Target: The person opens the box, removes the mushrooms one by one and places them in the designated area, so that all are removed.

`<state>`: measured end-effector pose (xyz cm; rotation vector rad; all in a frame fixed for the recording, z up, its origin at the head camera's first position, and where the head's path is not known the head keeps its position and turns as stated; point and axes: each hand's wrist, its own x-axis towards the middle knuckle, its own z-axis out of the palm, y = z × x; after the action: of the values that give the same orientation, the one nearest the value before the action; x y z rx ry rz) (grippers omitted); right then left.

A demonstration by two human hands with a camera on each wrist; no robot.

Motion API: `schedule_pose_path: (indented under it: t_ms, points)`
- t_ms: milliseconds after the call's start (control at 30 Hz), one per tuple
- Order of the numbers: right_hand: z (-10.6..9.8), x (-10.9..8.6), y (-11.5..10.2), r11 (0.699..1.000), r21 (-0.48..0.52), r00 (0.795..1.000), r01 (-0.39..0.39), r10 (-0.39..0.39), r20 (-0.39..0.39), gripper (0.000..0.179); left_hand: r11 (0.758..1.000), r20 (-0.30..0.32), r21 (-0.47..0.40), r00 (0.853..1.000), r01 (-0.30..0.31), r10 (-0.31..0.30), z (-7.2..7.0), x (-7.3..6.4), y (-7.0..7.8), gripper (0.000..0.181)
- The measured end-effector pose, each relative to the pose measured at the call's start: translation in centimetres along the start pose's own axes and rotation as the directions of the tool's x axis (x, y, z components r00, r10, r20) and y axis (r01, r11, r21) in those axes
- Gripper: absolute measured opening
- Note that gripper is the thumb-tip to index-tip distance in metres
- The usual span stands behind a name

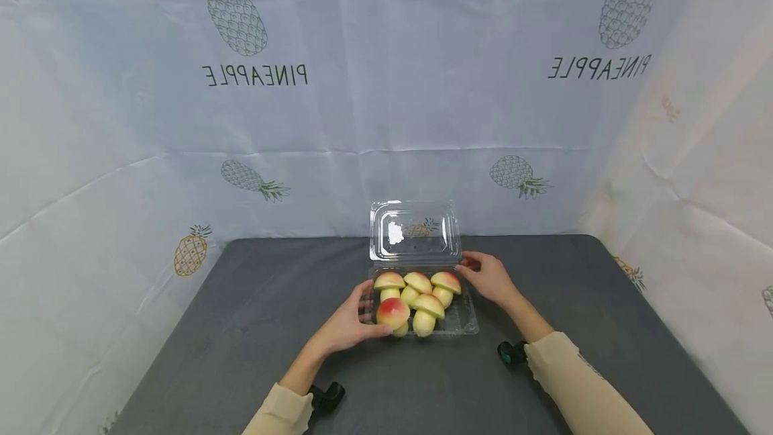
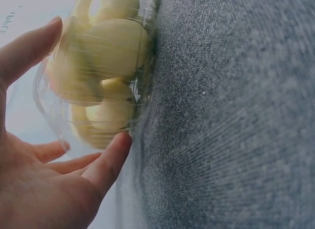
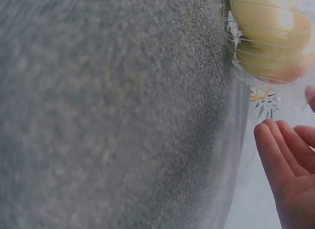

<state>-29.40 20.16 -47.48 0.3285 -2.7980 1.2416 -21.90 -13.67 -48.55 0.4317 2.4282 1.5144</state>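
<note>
A clear plastic clamshell box [image 1: 466, 323] sits on the dark table, its lid [image 1: 392, 247] raised behind it. Several yellow mushroom-shaped pieces [image 1: 425, 306] with red-tinged caps fill most of the base, while its front right part holds none. My left hand [image 1: 347, 324] spans the front left corner, thumb along the front and fingers at the left side. In the left wrist view those fingers [image 2: 106, 165] look fairly straight, one tip at the box's lower edge. My right hand [image 1: 490, 279] is at the back right corner near the hinge. Its fingers [image 3: 275, 150] are extended, with the thumb near the rim.
The grey-black table [image 1: 290, 287] stretches out on both sides of the box. Behind it hangs a white pineapple-print cloth [image 1: 386, 119], which also encloses the left and right sides. Black wrist straps [image 1: 327, 397] sit at both sleeve cuffs.
</note>
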Motion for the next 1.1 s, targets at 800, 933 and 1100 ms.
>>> schedule_pose_path:
  t_ms: [800, 933, 1100]
  points:
    - [-1.9, -3.2, -2.3, 0.985, 0.038, 0.983, 0.166, -0.162, -0.092, 0.041, 1.000, -0.005, -0.001, 1.000, -0.007, 0.007, -0.1, 0.5, 0.1, 0.105]
    - [-2.0, -3.8, -3.2, 0.979, 0.055, 0.978, 0.197, -0.192, -0.083, 0.041, 1.000, -0.003, -0.006, 1.000, 0.002, -0.002, -0.2, 0.5, 0.1, 0.105]
    - [-1.9, -4.5, -4.0, 0.971, 0.074, 0.972, 0.228, -0.223, -0.073, 0.038, 1.000, 0.001, -0.002, 1.000, 0.003, -0.003, -0.2, 0.5, 0.0, 0.106]
